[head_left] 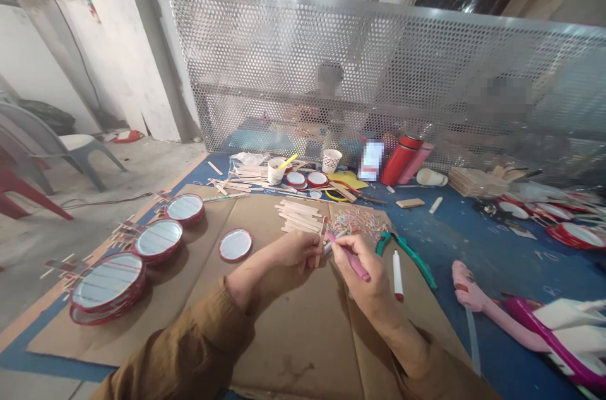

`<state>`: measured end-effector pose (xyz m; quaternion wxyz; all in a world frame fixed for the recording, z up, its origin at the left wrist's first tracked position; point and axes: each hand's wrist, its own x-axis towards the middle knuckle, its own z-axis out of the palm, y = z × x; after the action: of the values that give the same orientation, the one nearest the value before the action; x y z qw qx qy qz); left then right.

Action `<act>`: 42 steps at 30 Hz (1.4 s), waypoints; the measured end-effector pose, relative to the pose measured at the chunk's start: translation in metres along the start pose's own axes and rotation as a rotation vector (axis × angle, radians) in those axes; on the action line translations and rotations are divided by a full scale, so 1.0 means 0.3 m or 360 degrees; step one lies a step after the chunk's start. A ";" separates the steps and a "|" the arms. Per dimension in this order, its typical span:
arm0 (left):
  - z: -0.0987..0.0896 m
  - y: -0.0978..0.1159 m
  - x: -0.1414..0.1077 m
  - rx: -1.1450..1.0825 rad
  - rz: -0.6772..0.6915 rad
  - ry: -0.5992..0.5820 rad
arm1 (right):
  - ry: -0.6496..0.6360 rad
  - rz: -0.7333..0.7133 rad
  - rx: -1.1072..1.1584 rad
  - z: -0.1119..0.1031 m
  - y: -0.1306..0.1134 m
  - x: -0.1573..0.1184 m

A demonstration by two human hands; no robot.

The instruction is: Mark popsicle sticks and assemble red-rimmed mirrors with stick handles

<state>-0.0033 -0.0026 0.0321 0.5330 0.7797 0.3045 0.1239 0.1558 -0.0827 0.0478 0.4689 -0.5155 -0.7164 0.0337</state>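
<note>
Matt wooden stick [323, 231], smooth plastic pen [356, 265], dull cardboard sheet [293, 337], glossy metal panel [255, 40]

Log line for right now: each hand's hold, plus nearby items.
left hand: holds wooden stick | right hand: holds pink pen, tip close to stick | nearby: loose sticks, colored loops, green-handled pliers

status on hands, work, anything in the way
Left hand: holding wooden stick. Right hand: pink pen, tip near stick. Nothing visibly blocking; green-handled pliers off right.
</note>
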 end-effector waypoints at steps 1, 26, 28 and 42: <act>0.000 -0.001 0.000 0.0009 -0.0002 0.0003 | 0.0003 0.0011 -0.0002 0.001 0.001 0.000; 0.006 -0.017 0.007 0.0014 0.0011 -0.0012 | -0.0088 0.0040 0.0033 0.005 0.005 -0.007; 0.006 -0.017 0.008 0.0013 0.0012 -0.0004 | -0.0077 0.0048 0.0016 0.005 0.007 -0.008; 0.003 -0.015 0.011 0.0010 -0.0011 -0.0016 | -0.0066 0.0074 0.0007 -0.009 -0.011 0.000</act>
<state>-0.0017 -0.0003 0.0274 0.5325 0.7809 0.3050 0.1173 0.1553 -0.0854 0.0508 0.4542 -0.5301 -0.7138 0.0568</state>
